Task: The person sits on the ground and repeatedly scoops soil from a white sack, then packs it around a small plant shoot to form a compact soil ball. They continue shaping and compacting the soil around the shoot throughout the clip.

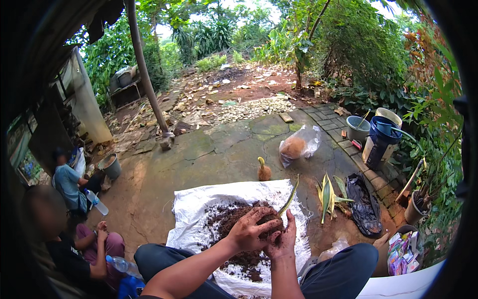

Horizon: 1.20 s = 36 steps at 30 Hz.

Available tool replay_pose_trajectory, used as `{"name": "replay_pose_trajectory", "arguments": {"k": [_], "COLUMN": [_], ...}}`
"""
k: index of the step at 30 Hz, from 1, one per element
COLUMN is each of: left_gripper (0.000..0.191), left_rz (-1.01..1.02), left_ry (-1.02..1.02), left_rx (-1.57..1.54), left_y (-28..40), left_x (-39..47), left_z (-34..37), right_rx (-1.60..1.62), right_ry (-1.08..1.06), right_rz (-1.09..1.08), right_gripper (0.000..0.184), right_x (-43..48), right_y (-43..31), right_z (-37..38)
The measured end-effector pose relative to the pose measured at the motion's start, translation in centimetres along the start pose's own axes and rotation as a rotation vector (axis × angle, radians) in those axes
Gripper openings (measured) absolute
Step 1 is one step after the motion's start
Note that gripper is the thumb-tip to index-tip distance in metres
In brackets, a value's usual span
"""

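Note:
Between my hands is a ball of dark soil [268, 224] with one slender green-yellow leaf [291, 195] rising from it. My left hand [251, 228] curves over the near-left side of the ball, its fingers spread and soiled. Cupped against the right side and underneath is my right hand [284, 239], also coated with soil. Below them a white woven sack [194, 198] lies flat on the ground. Loose dark soil [231, 222] is heaped on it. The plant's roots are hidden in the ball.
Beyond the sack stands a fibre-wrapped ball [264, 173] with a shoot. A clear bag [298, 145] holds another. Variegated leaves [327, 196] and a black plastic bag [363, 205] lie right. Buckets [381, 142] stand farther off. Two people [69, 183] sit left near water bottles [125, 266].

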State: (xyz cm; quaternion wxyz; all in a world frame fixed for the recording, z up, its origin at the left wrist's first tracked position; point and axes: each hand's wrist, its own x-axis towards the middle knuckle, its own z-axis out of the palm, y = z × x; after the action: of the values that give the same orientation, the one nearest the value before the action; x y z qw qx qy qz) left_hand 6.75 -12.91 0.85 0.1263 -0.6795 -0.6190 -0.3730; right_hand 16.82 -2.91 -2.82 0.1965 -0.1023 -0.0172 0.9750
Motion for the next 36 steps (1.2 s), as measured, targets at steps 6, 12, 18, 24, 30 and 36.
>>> {"name": "replay_pose_trajectory", "arguments": {"k": [6,12,18,24,30,36], "left_gripper": [0.040,0.041,0.043,0.044,0.050,0.054], "left_rz": [0.002,0.023,0.005,0.007,-0.034,-0.048], "left_ry": [0.044,0.062,0.022,0.013,0.022,0.013], "left_rx": [0.040,0.105,0.103,0.065,0.025,0.024], "left_y": [0.0,0.3,0.3,0.5,0.3,0.1], "left_x": [-0.1,-0.9,-0.9,-0.4,-0.6,-0.6], "left_z": [0.1,0.6,0.5,-0.1,0.5,0.6], "right_rx": [-0.067,-0.120,-0.131,-0.135,-0.101,-0.093], "right_ry": [0.027,-0.012,0.007,-0.043,0.038,0.072], "right_rz": [-0.071,-0.057,-0.097,-0.048,-0.087,-0.092], "right_gripper": [0.038,0.039,0.032,0.036,0.035,0.037], "right_x": [-0.1,0.5,0.7,0.2,0.4,0.3], "right_y": [0.9,1.3,1.6,1.3,1.5,1.3], "right_z": [0.3,-1.6,-1.7,-0.8,-0.9,-0.7]}}
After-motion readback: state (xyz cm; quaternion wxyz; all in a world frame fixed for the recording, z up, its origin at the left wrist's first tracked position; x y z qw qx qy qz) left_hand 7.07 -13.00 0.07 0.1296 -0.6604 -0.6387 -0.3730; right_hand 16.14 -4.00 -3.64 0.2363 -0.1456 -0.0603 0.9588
